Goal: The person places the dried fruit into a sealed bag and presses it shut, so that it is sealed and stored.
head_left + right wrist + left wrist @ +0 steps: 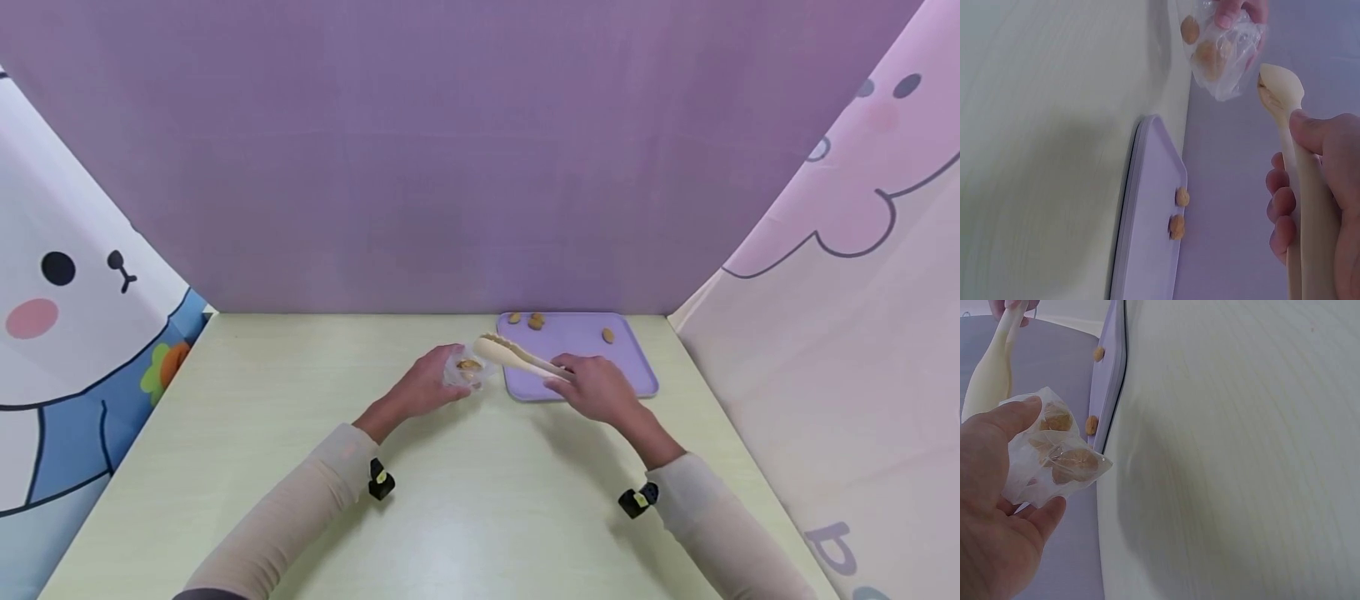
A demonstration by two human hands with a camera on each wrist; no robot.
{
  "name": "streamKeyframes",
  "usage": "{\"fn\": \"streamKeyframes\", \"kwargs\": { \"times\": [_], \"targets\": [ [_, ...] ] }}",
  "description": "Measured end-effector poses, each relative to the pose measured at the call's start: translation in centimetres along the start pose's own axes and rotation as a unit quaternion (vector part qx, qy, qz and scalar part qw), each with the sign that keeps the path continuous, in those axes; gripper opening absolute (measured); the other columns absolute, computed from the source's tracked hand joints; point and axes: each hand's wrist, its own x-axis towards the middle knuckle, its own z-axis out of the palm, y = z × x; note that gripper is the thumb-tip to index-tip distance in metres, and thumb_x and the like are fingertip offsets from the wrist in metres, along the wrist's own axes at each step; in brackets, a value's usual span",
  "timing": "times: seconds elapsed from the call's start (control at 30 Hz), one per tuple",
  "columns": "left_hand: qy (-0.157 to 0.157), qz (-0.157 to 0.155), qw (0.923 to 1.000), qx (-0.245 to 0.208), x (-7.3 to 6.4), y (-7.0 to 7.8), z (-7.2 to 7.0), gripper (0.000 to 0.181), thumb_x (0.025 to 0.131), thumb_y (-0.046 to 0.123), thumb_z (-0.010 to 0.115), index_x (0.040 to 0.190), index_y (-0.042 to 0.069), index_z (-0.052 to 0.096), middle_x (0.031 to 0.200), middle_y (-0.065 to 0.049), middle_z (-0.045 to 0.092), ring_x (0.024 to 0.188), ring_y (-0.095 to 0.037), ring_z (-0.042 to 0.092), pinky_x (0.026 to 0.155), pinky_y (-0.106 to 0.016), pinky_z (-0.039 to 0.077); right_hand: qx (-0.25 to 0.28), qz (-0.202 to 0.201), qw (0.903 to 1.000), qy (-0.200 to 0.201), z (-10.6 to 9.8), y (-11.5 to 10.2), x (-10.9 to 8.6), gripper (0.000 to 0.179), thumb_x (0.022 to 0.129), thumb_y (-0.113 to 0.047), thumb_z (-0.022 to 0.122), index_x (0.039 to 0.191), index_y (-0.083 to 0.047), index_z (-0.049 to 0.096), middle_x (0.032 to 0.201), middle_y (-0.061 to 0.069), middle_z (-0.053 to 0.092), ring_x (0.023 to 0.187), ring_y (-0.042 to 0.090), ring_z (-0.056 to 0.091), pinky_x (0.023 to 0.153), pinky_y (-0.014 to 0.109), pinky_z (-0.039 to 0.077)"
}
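My left hand [429, 385] grips a clear plastic bag [1025, 453] between thumb and fingers, above the table. Several walnuts [1075, 464] show through the plastic. My right hand [602, 390] squeezes a pair of cream tongs [517, 356], whose head reaches left, close beside the bag. Their two tips lie close together in the right wrist view; whether anything is between them I cannot tell. Beneath the right hand is a purple tray [573, 346] with a few loose walnuts [608, 335], mostly along its far side.
The pale wooden table [450, 517] meets a purple backdrop [480, 167] just behind the tray. Printed cloth walls stand to the left and right. A black wrist camera [381, 480] sits under each sleeve.
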Motion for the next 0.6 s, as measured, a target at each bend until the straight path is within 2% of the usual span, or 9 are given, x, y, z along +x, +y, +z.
{"fn": "streamKeyframes", "kwargs": {
  "times": [0.13,0.4,0.6],
  "targets": [
    [-0.001,-0.003,1.0000,-0.002,0.06,0.00,0.03,0.079,0.087,0.026,0.080,0.154,0.008,0.040,0.147,-0.012,0.052,0.118,-0.025,0.055,0.099,-0.046,0.050,0.010,-0.008,0.9999,-0.002,0.02,-0.44,0.22,0.033,0.094,-0.039,0.070,0.114,-0.014,0.072,0.075,-0.003,0.067,0.064,0.013,0.054,0.059,0.035,0.047],
    [0.004,0.011,0.9999,-0.003,0.11,0.16,0.01,0.078,0.087,0.024,0.081,0.152,0.007,0.042,0.142,-0.012,0.056,0.116,-0.024,0.057,0.096,-0.044,0.052,0.022,-0.009,0.9997,-0.010,0.16,-0.81,0.44,0.032,0.095,-0.039,0.070,0.115,-0.014,0.072,0.071,-0.005,0.064,0.062,0.011,0.051,0.057,0.031,0.043],
    [0.004,-0.001,1.0000,-0.008,0.17,0.32,0.01,0.078,0.086,0.024,0.081,0.152,0.007,0.042,0.142,-0.012,0.056,0.115,-0.024,0.057,0.098,-0.044,0.051,0.020,-0.017,0.9996,-0.004,0.01,-0.92,0.59,0.032,0.094,-0.038,0.070,0.115,-0.014,0.071,0.070,-0.006,0.062,0.061,0.011,0.051,0.057,0.031,0.043]
  ]
}}
